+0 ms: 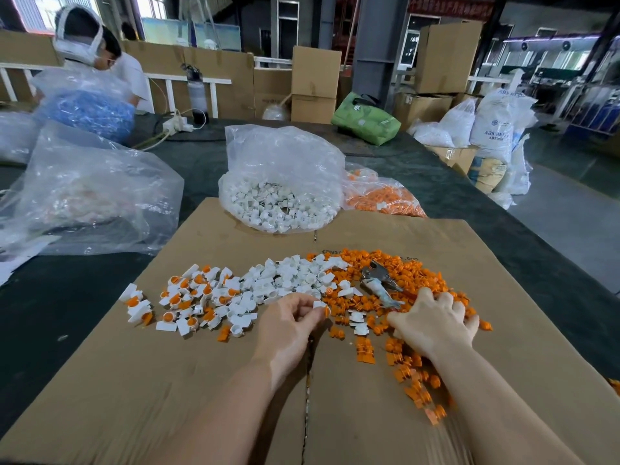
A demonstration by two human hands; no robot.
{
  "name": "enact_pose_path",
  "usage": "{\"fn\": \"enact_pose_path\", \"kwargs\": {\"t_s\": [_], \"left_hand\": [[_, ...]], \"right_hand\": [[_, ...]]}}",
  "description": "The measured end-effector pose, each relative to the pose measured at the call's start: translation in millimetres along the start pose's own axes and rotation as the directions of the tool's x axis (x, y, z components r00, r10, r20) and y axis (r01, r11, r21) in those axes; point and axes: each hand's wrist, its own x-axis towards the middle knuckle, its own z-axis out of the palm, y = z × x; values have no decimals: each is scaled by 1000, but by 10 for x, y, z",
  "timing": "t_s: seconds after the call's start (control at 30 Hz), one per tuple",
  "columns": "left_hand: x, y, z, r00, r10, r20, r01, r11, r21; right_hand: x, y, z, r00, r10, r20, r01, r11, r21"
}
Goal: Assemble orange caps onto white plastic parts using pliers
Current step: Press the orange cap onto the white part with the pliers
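Just left of pliers (382, 286) on cardboard (208, 364): left hand (288, 325) pinching white part (318, 304), grip clamped. Right hand (436, 325) w/ fingers spread, pressing orange caps (416, 273); pliers lying nearer right hand, handles pointing toward it.

Left hand (291, 318) curled, fingertips pinching; right hand (436, 325) spread, apparently flat, palm down.

Left hand (291, 316) pinches a white plastic part (318, 304) with an orange cap (326, 312) at its fingertips; right hand (436, 322) lies spread, palm down, on the pile of orange caps (412, 280), just beside the pliers (382, 286). All of it sits on flattened cardboard (167, 380) over the dark counter (50, 297): assembled parts (188, 303) left, loose white parts (288, 276) centre. Bags of white parts (278, 203) and orange caps (382, 196) sit behind.
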Motion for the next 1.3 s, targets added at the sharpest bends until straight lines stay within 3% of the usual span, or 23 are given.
{"fn": "enact_pose_path", "kwargs": {"t_s": [0.13,0.3,0.37,0.47,0.57,0.73,0.83,1.1,1.23,1.3], "left_hand": [[-4,6,-9,1000,-22,3,22,1000,-9],[-1,36,-19,999,-44,-1,44,999,-11],[12,72,-28,996,-83,21,85,991,-105],[36,174,-45,981,-183,65,194,913,-360],[61,305,-87,959,-269,92,271,769,-579],[163,355,-138,946,-315,76,296,745,-598],[199,338,-138,937,-346,45,306,752,-583],[235,307,-135,934,-351,-71,277,833,-479],[226,299,-116,927,-369,-70,288,817,-499],[226,294,-108,920,-388,-62,298,792,-533]], "right_hand": [[-26,-9,46,996,-26,-86,27,1000,12],[-156,-40,-29,942,-145,-303,132,989,-65],[-229,-75,-89,920,-215,-328,213,976,-43],[-352,-130,-165,919,-319,-233,353,927,123],[-476,-184,-256,906,-421,44,351,806,477],[-631,-226,-321,824,-473,313,135,699,703],[-672,-256,-325,792,-470,388,59,693,718],[-743,-308,-323,772,-476,421,42,699,714],[-755,-337,-291,825,-513,237,304,756,579],[-753,-335,-281,840,-515,170,352,757,550]]}}
